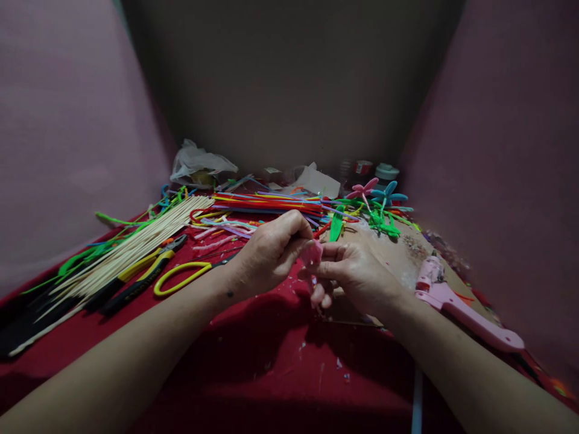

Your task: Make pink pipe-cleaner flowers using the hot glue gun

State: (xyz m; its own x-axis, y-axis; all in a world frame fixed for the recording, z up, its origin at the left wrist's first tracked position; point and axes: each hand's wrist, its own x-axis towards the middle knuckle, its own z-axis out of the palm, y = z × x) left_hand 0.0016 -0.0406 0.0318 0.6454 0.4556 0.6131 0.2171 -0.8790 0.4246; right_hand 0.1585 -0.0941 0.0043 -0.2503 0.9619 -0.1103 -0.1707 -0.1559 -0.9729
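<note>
Close together over the red cloth [266,374], my two hands meet at a small pink fuzzy piece [311,254]. My left hand [278,248] pinches it from the left, the fingers curled and the thumb pressed in. From the right, my right hand [350,268] grips its edge between thumb and forefinger, with the lower fingers bent beneath. Fingers cover part of the piece, so its full shape is hidden. Just left of my left wrist lie scissors [183,278] with yellow handles, their blades partly covered by the wrist.
Bamboo skewers [136,247] and yellow-black pliers [145,274] lie at left. Behind my hands is a bundle of coloured pipe cleaners [266,204]. At right, a pink glue gun [470,313] rests on cardboard [384,250], near pink [362,190] and blue [389,196] pipe-cleaner flowers.
</note>
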